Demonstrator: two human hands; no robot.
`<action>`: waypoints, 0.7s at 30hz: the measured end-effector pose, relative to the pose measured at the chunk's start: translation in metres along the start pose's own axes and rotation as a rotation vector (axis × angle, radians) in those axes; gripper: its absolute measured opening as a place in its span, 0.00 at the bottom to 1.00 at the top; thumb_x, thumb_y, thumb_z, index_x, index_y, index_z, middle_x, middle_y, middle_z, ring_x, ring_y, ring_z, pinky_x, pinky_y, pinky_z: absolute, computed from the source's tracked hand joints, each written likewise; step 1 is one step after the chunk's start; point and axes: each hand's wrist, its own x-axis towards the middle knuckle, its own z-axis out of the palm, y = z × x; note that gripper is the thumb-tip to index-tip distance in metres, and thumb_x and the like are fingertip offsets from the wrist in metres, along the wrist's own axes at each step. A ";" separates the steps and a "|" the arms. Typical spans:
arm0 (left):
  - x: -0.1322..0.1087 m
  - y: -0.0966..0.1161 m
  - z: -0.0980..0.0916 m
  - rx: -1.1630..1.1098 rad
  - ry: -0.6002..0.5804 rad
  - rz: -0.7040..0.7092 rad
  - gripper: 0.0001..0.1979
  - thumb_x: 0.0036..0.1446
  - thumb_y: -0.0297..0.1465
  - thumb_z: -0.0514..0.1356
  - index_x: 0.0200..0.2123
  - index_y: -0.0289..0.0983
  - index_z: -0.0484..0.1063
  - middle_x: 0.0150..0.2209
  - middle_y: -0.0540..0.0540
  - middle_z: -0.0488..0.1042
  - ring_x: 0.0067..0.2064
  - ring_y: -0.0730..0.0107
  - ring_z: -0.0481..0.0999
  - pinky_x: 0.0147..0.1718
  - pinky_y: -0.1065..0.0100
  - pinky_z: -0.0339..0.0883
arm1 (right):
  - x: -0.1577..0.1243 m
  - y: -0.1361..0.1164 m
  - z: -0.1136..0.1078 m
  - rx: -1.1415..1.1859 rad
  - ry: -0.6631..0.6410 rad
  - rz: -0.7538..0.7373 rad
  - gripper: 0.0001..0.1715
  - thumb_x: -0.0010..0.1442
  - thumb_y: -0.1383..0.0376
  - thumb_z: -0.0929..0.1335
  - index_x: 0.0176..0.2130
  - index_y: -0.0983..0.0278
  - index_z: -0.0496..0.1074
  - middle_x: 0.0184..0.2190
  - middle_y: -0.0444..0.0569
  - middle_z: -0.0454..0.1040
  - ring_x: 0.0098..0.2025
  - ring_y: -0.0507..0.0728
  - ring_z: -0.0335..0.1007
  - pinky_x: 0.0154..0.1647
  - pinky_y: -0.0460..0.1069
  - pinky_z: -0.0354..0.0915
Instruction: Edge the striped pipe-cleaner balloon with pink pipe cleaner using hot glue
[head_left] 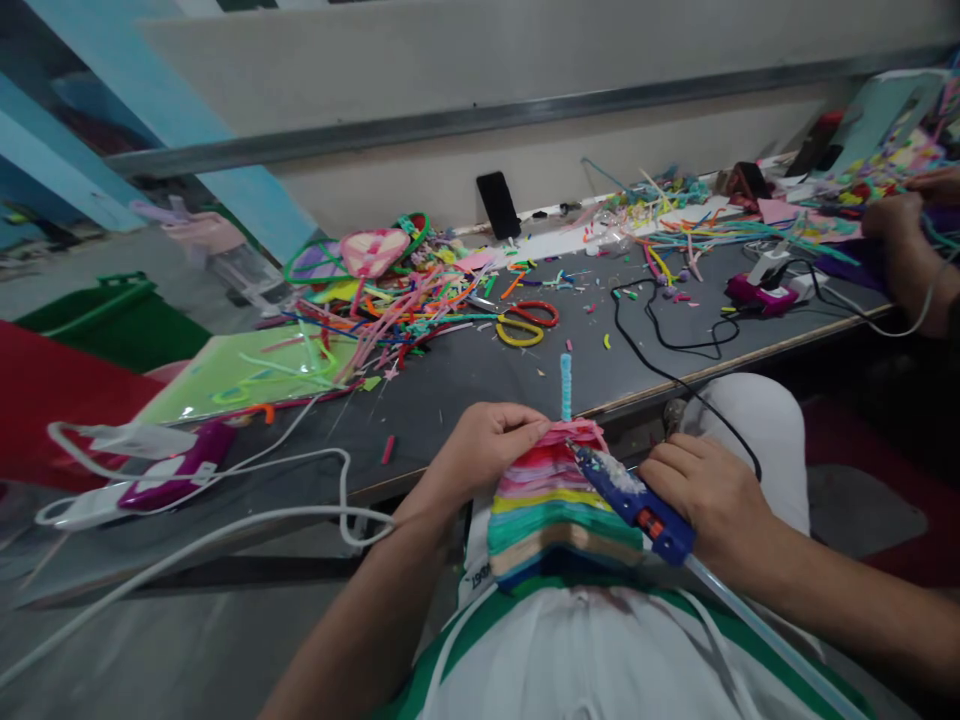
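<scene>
My left hand [487, 445] is closed in a pinch on the top of a striped pipe-cleaner piece [551, 510] in red, pink, yellow, green and tan bands, held against my chest. A blue pipe cleaner [565, 385] sticks up from its top. My right hand [709, 495] grips a blue glue gun [637, 505] whose nozzle touches the piece's upper right edge; a clear glue stick trails from its back.
The grey table [465, 385] holds a heap of coloured pipe cleaners [390, 300], yellow and red scissors [525, 322], a black phone [498, 204], a purple glue gun [169, 480] with white cord at left, and another [757, 292] at right. Another person's hands [911, 235] work at far right.
</scene>
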 end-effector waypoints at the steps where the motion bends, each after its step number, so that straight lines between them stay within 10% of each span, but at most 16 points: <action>1: 0.000 0.000 0.000 -0.006 -0.002 -0.002 0.17 0.53 0.41 0.58 0.34 0.33 0.79 0.27 0.48 0.77 0.28 0.70 0.72 0.25 0.75 0.61 | 0.001 0.000 0.000 -0.008 0.006 -0.001 0.13 0.61 0.59 0.62 0.28 0.63 0.66 0.25 0.48 0.66 0.30 0.56 0.55 0.31 0.52 0.46; 21: 0.001 0.000 0.001 0.008 -0.001 0.005 0.17 0.53 0.41 0.58 0.34 0.34 0.79 0.27 0.48 0.77 0.28 0.70 0.72 0.26 0.75 0.62 | 0.005 0.006 0.007 -0.087 0.041 -0.003 0.11 0.58 0.63 0.63 0.25 0.62 0.64 0.23 0.47 0.65 0.29 0.56 0.53 0.31 0.52 0.45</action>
